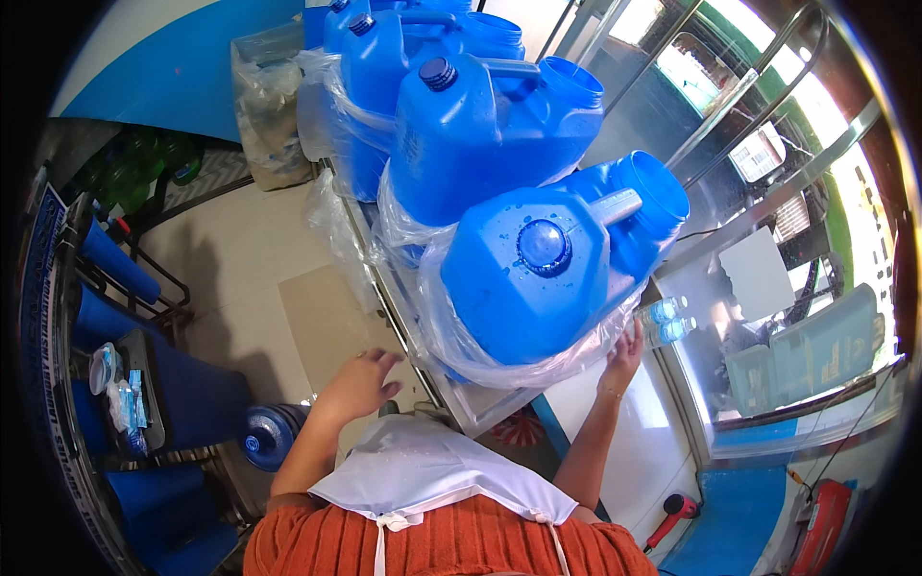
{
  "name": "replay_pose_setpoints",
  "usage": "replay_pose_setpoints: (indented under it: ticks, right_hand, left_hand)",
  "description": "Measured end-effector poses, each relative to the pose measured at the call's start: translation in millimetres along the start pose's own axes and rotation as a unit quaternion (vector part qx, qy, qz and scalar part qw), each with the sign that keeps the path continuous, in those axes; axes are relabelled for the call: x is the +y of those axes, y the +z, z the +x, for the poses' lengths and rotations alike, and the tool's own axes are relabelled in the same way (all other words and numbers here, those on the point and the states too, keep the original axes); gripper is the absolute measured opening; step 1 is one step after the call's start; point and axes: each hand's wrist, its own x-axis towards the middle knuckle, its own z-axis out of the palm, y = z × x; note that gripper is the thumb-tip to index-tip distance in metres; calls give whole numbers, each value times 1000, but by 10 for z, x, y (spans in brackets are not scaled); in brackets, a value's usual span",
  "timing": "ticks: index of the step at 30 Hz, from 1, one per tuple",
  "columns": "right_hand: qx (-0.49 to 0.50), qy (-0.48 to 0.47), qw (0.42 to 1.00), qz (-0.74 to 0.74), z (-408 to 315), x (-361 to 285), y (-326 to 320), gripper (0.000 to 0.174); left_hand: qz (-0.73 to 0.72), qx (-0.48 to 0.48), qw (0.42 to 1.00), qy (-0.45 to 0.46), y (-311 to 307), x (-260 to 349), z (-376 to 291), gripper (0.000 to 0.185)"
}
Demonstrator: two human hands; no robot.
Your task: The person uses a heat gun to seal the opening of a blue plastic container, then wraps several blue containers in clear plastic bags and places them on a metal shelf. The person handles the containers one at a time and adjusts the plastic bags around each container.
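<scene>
A large blue plastic water jug (533,281) stands nearest me on a metal-edged table (475,407). Water drops dot its top around a dark blue screw cap (544,248); its wide round mouth (652,194) at the far right has no lid. A clear plastic bag (461,360) is gathered low around the jug. My right hand (624,360) is at the bag's right side, fingers pointing up; whether they pinch the film I cannot tell. My left hand (364,381) hovers empty beside the table's left edge, fingers apart.
More blue jugs (461,144) in plastic bags line the table behind. Two small water bottles (666,320) stand by the window at right. Left are blue chairs (194,389) and a round water bottle (266,435) on the floor. A red hair dryer-like tool (673,515) lies lower right.
</scene>
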Motion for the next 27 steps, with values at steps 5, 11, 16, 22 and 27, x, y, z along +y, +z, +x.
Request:
replay_pose_setpoints:
  ticks: [5, 11, 16, 22, 27]
  right_hand:
    - [-8, 39, 985, -168, -72, 307, -400, 57]
    - [-59, -77, 931, -351, 112, 448, -705, 60]
    - [-191, -67, 885, -419, 169, 553, -908, 63]
    - [-264, -92, 851, -445, 124, 687, -1388, 62]
    - [-304, -50, 828, -468, 147, 990, -1912, 59]
  left_hand:
    - [22, -82, 991, -107, 231, -105, -122, 42]
    - [-106, 30, 993, -40, 148, 306, -92, 32]
    - [-256, 215, 940, 69, 48, 999, -209, 18]
    - [-36, 448, 879, 158, 256, 1609, -61, 31]
    - [-101, 295, 949, -40, 797, 1327, -64, 34]
